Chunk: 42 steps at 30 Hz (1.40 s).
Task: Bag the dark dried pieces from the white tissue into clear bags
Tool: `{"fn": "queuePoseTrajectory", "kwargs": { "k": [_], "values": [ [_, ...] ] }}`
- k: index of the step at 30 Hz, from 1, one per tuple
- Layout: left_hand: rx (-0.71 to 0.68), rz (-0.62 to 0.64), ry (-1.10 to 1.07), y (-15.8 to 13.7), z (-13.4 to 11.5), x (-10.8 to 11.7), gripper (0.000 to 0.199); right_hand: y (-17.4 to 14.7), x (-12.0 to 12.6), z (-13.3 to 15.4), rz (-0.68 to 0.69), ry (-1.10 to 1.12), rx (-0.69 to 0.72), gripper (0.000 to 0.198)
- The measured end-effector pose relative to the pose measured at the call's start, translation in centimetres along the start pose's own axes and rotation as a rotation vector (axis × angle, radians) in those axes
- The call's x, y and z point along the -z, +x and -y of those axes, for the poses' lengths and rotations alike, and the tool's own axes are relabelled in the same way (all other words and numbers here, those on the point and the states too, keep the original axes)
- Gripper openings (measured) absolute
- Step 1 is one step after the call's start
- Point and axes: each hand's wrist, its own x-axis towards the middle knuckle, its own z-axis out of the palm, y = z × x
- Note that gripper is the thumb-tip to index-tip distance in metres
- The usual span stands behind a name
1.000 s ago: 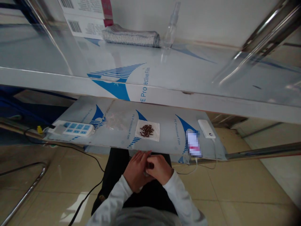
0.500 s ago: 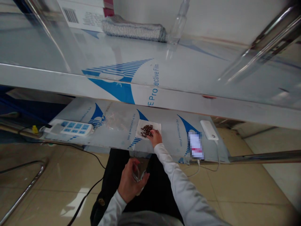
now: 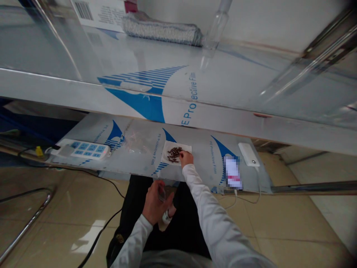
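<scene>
A pile of small dark brown pieces (image 3: 173, 153), too small to name, lies on a square of white paper (image 3: 166, 146) on the lower shelf. At the right side of the pile, my right hand (image 3: 186, 158) has its thumb and fingers pinched together; whatever is between the fingertips is hidden. My left hand (image 3: 155, 204) is above my lap, in front of the shelf edge, its fingers curled round a clear plastic item (image 3: 161, 195). Its exact shape is hard to make out.
On the lower shelf are a power strip (image 3: 90, 149), a clear plastic bag (image 3: 136, 142), a phone (image 3: 232, 173) and a white power bank (image 3: 249, 154) with cables. Above, the upper shelf (image 3: 228, 85) bears a folded grey towel (image 3: 161, 30), a spray bottle (image 3: 216, 29) and a box (image 3: 102, 15).
My right hand has shifted slightly right, toward the pile's edge, fingers still pinched. My left hand has moved a little up and turned, keeping the clear plastic item. The view has tilted slightly.
</scene>
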Motion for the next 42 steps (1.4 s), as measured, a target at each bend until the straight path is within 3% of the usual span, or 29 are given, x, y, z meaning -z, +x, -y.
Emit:
{"fn": "queuePoseTrajectory", "kwargs": {
  "k": [5,8,12,15,17,30,37,39,42],
  "values": [
    [-0.012,-0.02,-0.018,2.1,-0.4,-0.7,0.028,0.4,1.1,0.9,-0.07,0.135,-0.005,0.023],
    [-0.029,-0.055,-0.053,3.2,-0.7,-0.8,0.028,-1.1,2.9,2.1,-0.157,0.27,0.023,0.016],
    [-0.071,-0.083,-0.135,4.4,-1.9,-0.8,0.031,-6.8,5.9,4.9,-0.208,0.469,0.093,0.023],
    [-0.126,-0.073,-0.204,4.7,-3.4,-0.7,0.03,-11.6,7.9,7.0,-0.141,0.732,0.146,0.021],
    [-0.149,-0.069,-0.254,4.7,-4.4,-0.6,0.029,-13.7,8.5,8.0,-0.106,0.796,0.168,0.017],
    [-0.147,-0.088,-0.336,3.8,-6.4,0.7,0.029,-16.4,10.3,8.7,-0.253,0.334,0.417,0.011],
    [-0.143,-0.083,-0.354,2.8,-5.9,0.8,0.027,-16.6,11.0,8.6,-0.143,0.16,0.611,0.01],
    [-0.112,-0.091,-0.329,2.6,-5.4,0.6,0.025,-15.6,10.5,7.4,-0.153,0.22,0.574,0.013],
    [-0.068,-0.119,-0.261,2.4,-4.2,0.5,0.026,-11.8,8.4,4.5,-0.195,0.161,0.382,0.017]
  ]
}}
